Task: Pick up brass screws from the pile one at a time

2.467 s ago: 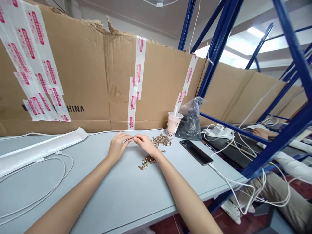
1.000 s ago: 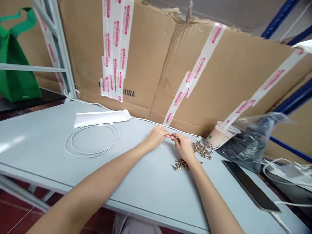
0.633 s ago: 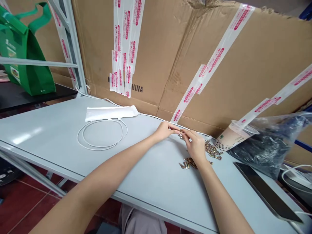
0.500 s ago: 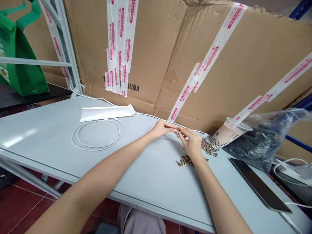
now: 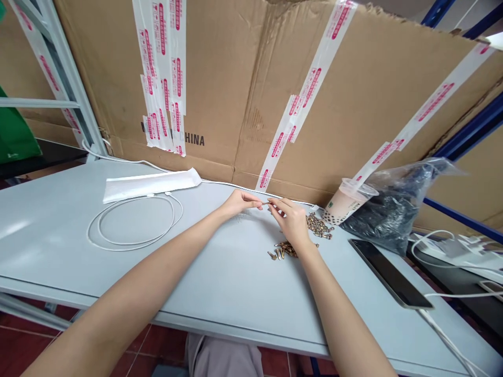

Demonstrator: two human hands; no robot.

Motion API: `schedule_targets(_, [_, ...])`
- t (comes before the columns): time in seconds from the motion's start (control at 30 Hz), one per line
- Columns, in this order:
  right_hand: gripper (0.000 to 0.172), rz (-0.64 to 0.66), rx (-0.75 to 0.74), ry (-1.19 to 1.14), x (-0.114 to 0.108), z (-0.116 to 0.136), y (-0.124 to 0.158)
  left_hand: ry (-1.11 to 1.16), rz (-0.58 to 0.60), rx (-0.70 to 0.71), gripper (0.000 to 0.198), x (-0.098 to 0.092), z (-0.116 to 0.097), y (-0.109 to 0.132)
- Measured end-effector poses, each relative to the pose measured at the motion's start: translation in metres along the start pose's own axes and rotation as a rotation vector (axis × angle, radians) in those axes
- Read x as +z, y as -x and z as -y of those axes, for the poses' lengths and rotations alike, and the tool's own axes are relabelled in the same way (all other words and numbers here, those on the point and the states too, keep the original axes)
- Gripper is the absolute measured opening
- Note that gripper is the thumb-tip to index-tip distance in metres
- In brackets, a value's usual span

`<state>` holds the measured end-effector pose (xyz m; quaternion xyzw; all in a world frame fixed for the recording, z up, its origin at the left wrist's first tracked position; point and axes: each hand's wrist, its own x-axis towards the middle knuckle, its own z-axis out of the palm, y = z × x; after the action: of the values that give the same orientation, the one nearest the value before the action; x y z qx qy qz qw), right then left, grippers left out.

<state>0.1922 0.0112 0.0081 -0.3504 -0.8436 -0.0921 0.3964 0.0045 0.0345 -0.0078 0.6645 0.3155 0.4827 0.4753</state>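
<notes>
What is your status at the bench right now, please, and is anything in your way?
Left hand and right hand pinching one small brass screw. Loose brass screws beside right hand. Plastic drink cup past the screws, not in the way.

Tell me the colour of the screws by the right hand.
The screws by the right hand are brassy gold, best seen in the head view.

Two bare arms reach up from the bottom of the frame, the left arm (image 5: 129,272) long and slanting from the lower left, the right arm (image 5: 338,309) from the lower right. They meet just below centre. The left hand (image 5: 239,203) points right, its fingertips (image 5: 254,202) pinched. The right hand (image 5: 290,222) curls inward, wrist bent, its fingertips (image 5: 274,203) almost touching the left's.
</notes>
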Motion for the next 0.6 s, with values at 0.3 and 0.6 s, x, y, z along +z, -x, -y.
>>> schedule_targets(0.3, [0.028, 0.044, -0.038, 0.212, 0.002, 0.0, 0.003, 0.06, -0.011, -0.054, 0.033, 0.008, -0.001, 0.001])
schedule_targets(0.6, [0.027, 0.09, -0.114, 0.374, -0.001, 0.001, 0.002, 0.067, 0.019, -0.003, 0.032, 0.012, 0.0, 0.0])
